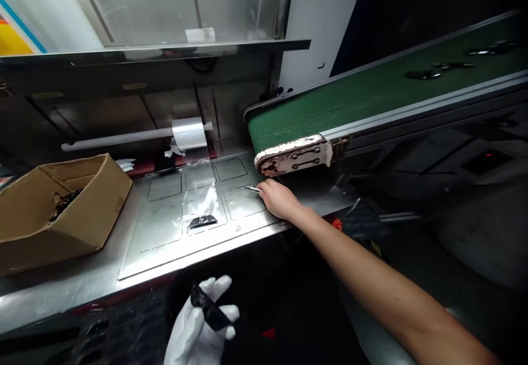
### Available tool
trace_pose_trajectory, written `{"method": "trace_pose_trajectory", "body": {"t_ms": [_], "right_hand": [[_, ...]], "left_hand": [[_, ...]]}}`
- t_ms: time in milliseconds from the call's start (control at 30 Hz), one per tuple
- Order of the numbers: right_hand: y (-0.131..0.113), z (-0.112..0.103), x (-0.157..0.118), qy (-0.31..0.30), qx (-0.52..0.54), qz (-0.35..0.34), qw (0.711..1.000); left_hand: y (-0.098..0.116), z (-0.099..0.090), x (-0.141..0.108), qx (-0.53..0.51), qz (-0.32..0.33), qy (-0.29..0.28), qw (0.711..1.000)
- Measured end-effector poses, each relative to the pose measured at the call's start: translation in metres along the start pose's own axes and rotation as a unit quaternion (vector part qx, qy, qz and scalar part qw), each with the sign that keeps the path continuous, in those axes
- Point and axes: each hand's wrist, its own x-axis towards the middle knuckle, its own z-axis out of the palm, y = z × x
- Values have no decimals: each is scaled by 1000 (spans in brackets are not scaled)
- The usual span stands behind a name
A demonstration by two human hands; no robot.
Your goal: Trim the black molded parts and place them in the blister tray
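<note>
My left hand (202, 321), in a white glove, is below the bench's front edge. Its fingers are closed round a small, dark, glossy molded part (211, 309), which is tilted. Over the right side of the bench, my bare right hand (278, 197) grips a slim silvery tool (253, 189) whose tip points left; its exact kind is too small to tell. To the left of that hand a piece of clear film (206, 200) lies on the marked sheet (159, 233). Another black part (202, 221) lies at the film's lower edge.
An open cardboard box (94, 211) with dark pieces inside stands on the left. Behind the sheet, a roll of clear film (188, 133) hangs on a white rod (119, 139). A green conveyor belt (330, 104) carrying several dark parts slopes up to the right, its end close above my right hand.
</note>
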Motion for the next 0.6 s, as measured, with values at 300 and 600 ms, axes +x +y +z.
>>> {"method": "trace_pose_trajectory", "body": {"t_ms": [300, 600], "right_hand": [[-96, -24, -94, -270, 289, -232, 889], [-118, 3, -115, -247, 258, -249, 900]], "left_hand": [[-10, 2, -10, -7, 87, -125, 988], [-21, -2, -20, 32, 82, -119, 989]]}}
